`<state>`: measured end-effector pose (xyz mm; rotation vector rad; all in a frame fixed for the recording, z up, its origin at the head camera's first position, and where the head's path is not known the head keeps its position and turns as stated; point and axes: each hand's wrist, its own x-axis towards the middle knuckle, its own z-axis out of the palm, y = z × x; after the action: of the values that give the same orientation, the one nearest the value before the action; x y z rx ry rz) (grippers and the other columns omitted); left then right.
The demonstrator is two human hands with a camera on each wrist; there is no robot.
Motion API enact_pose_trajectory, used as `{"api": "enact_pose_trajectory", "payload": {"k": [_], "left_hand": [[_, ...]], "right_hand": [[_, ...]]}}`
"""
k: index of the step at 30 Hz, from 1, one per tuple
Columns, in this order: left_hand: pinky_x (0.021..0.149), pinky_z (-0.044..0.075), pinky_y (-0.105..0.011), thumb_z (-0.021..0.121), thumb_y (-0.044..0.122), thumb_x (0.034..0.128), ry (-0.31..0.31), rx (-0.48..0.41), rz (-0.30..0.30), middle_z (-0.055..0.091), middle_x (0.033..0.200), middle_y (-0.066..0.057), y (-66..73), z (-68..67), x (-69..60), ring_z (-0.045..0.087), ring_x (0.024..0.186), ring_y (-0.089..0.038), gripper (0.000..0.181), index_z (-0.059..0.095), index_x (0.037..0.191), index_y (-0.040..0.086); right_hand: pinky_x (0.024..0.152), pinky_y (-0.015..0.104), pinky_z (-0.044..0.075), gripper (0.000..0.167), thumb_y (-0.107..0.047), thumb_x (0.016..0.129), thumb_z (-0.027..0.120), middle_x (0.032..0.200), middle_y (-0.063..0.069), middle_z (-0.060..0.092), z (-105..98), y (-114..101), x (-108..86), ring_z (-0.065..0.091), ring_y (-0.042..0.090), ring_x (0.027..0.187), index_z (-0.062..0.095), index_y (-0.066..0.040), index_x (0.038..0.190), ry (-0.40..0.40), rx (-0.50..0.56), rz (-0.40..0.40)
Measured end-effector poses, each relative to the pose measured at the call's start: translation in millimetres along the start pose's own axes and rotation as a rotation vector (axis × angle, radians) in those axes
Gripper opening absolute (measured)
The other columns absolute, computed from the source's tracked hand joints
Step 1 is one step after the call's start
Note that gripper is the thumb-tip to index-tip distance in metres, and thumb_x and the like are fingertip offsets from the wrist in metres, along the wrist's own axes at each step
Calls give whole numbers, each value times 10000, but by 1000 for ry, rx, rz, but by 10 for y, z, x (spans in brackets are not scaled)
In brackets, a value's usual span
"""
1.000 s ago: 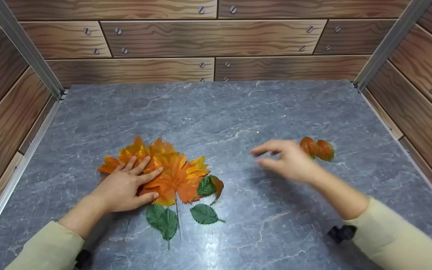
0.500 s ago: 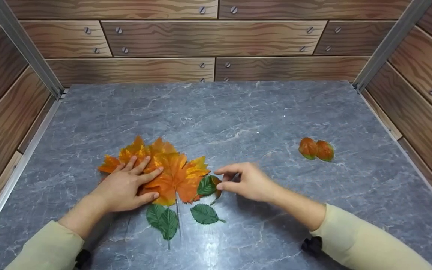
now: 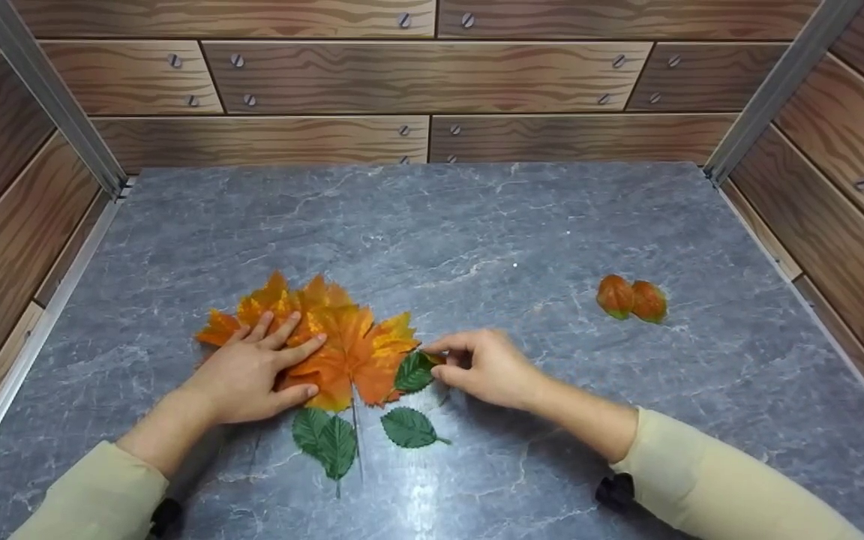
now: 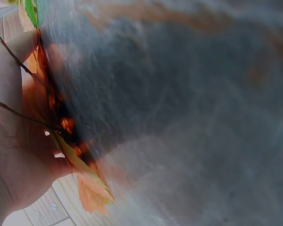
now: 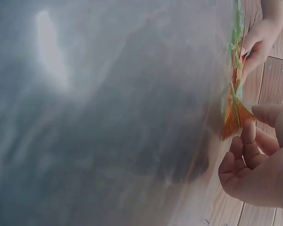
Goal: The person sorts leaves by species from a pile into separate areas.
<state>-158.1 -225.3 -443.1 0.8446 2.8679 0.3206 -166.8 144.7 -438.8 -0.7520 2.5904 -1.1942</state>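
Observation:
My left hand [image 3: 252, 375] rests with spread fingers on a pile of orange maple leaves [image 3: 349, 341] at the left of the table. At the pile's right edge, my right hand [image 3: 488, 367] pinches a small orange-brown leaf [image 5: 237, 120] between thumb and index finger. A green leaf [image 3: 412, 373] lies against that small leaf and partly over the maple leaves. Below it is a single green leaf [image 3: 408, 428] with a short stem. Nearer my left hand lie two overlapping green leaves [image 3: 336, 448]. The maple leaves' left part is hidden under my left hand.
Two small orange-green leaves [image 3: 632, 298] lie side by side at the right. The table [image 3: 462, 217] has a grey marbled top. Wood-patterned walls [image 3: 424, 79] with metal corner posts enclose the back and both sides.
My right hand has moved left from near the two orange-green leaves to the pile's right edge and taken hold of the small orange-brown leaf. The left hand has stayed still.

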Motion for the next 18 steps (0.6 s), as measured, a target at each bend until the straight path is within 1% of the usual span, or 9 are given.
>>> {"api": "enact_pose_trajectory", "payload": {"k": [4, 8, 10, 12, 15, 17, 18], "left_hand": [[1146, 276, -775, 500, 686, 1043, -2, -2, -1, 290, 1702, -219, 0, 0, 1, 235, 1514, -598, 715, 456, 1634, 287], [1151, 271, -772, 502, 685, 1042, -2, -4, 0, 293, 1701, -218, 2, -5, 3, 237, 1514, -597, 714, 457, 1634, 287], [1157, 267, -767, 510, 679, 1042, 0, -5, 2, 298, 1699, -220, 2, -7, 2, 243, 1512, -598, 712, 460, 1632, 284], [1161, 266, -763, 517, 674, 1042, 3, -2, 5, 303, 1696, -223, 4, -8, 0, 248, 1510, -598, 711, 463, 1631, 281], [1162, 266, -761, 522, 669, 1043, 4, 0, 6, 304, 1695, -227, 6, -7, -4, 248, 1511, -597, 709, 464, 1631, 277], [1158, 270, -764, 522, 667, 1044, 3, -2, 4, 300, 1696, -227, 8, -7, -6, 244, 1512, -597, 708, 464, 1631, 276], [1156, 272, -765, 522, 667, 1044, 2, -3, 3, 298, 1696, -228, 8, -6, -7, 244, 1512, -597, 708, 465, 1630, 275]], "right_hand": [[579, 234, 518, 256, -67, 927, 765, 880, -15, 765, -65, 39, -21, 597, 79, 661, 815, -62, 1178, 41, -57, -21], [668, 264, 552, 228, -38, 915, 734, 986, 51, 802, -162, 100, -45, 638, 102, 750, 839, -76, 1114, 111, -140, -40], [676, 256, 552, 223, -25, 911, 719, 997, 70, 808, -222, 133, -51, 644, 89, 763, 844, -74, 1089, 144, -170, -48], [593, 230, 515, 227, -17, 914, 704, 970, 71, 810, -296, 160, -60, 607, 56, 669, 844, -69, 1085, 161, -179, -48], [479, 194, 415, 217, -25, 936, 701, 900, 62, 806, -428, 193, -77, 494, 15, 520, 840, -61, 1100, 178, -180, -43], [442, 189, 362, 200, -40, 954, 711, 895, 62, 805, -524, 213, -95, 433, 17, 470, 836, -53, 1110, 188, -170, -31], [444, 186, 363, 196, -47, 961, 715, 904, 60, 806, -573, 225, -102, 438, 18, 475, 837, -59, 1114, 197, -170, -20]]}}
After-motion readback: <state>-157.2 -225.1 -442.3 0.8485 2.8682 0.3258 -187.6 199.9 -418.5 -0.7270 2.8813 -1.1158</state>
